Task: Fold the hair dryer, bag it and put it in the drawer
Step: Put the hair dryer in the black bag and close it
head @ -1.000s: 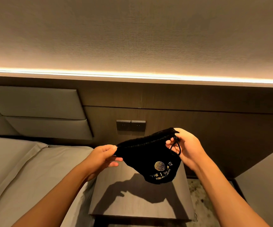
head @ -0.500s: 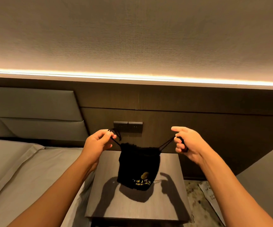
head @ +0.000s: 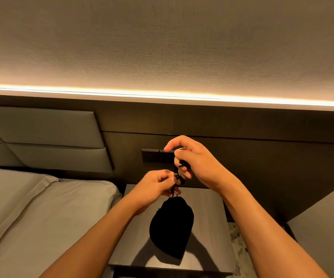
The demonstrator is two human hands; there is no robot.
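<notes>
A black drawstring bag (head: pixel 172 225) hangs bulging above the dark bedside table (head: pixel 208 217), its mouth drawn tight. My left hand (head: pixel 156 187) pinches the black drawstrings (head: pixel 177 177) just above the bag's neck. Higher up, my right hand (head: pixel 194 163) holds the same cords, its fingers curled around them. The hair dryer itself is hidden; the bag's fabric covers whatever fills it. No drawer front shows clearly below the tabletop.
A bed with grey sheets (head: pixel 42 213) lies to the left, a padded headboard (head: pixel 42 137) behind it. Wall switches (head: pixel 154 156) sit on the dark wood panel behind my hands. A light strip (head: pixel 162 95) runs across the wall. Patterned floor (head: pixel 238 241) shows right of the table.
My hands came together from wide apart, bringing the pulled cords up above the bag. The bag turned, hiding its gold logo, and now dangles lower.
</notes>
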